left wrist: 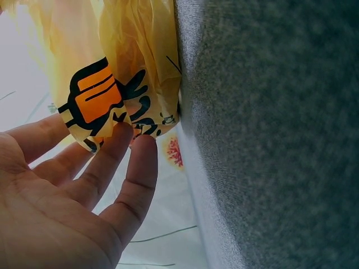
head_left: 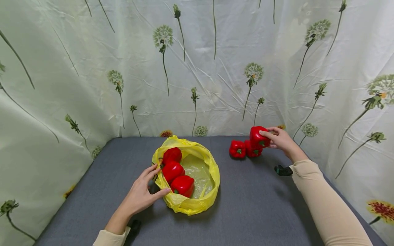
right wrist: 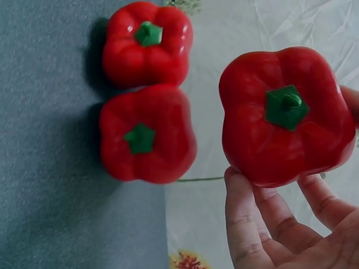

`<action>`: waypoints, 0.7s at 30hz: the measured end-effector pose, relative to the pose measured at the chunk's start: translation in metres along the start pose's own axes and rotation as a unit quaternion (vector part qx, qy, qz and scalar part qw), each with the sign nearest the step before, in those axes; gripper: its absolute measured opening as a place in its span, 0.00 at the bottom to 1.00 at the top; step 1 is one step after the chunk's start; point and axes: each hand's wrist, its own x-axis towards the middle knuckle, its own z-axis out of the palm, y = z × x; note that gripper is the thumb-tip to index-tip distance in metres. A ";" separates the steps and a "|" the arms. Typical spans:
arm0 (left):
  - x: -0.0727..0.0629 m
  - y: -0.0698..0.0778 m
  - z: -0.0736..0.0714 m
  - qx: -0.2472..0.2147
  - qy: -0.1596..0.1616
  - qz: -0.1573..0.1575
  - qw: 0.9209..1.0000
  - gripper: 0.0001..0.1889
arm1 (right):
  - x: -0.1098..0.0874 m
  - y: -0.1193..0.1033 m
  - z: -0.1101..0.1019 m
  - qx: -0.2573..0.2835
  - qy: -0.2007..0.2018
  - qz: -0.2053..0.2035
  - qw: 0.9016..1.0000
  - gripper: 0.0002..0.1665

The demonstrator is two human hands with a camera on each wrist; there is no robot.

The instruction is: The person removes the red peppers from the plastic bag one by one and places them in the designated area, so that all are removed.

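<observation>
A yellow plastic bag [head_left: 212, 181] stands with its mouth rolled wide, and several red bell peppers [head_left: 183, 186] lie along its left side. My left hand [head_left: 144, 192] rests against the bag's left rim, fingers spread; in the left wrist view its fingertips [left wrist: 143, 151] touch the printed side of the bag [left wrist: 140, 33]. At the back right, my right hand [head_left: 281, 139] grips a red bell pepper [right wrist: 286, 151] with a green stem, raised off the table. Just left of and below it, two more bell peppers [head_left: 237, 149] [right wrist: 162, 162] sit side by side on the table.
The dark grey table [head_left: 246, 208] runs back to a pale curtain [head_left: 215, 85] printed with dandelions, which also hangs along both sides. Dark bands are at both wrists; one strap [head_left: 283, 170] shows by the right sleeve.
</observation>
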 end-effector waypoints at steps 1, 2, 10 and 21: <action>0.000 0.000 0.000 0.001 0.001 0.002 1.000 0.47 | 0.000 0.002 -0.001 0.002 0.002 0.000 1.000 0.52; 0.000 0.000 0.000 0.001 0.001 0.004 1.000 0.47 | 0.000 0.004 -0.001 0.005 0.003 0.000 1.000 0.52; 0.000 -0.002 0.001 0.001 0.002 0.007 1.000 0.47 | -0.001 0.014 -0.006 0.039 0.011 0.000 0.999 0.54; 0.000 -0.002 0.001 0.002 0.000 0.002 1.000 0.47 | -0.006 0.016 -0.009 0.040 0.025 -0.002 0.999 0.55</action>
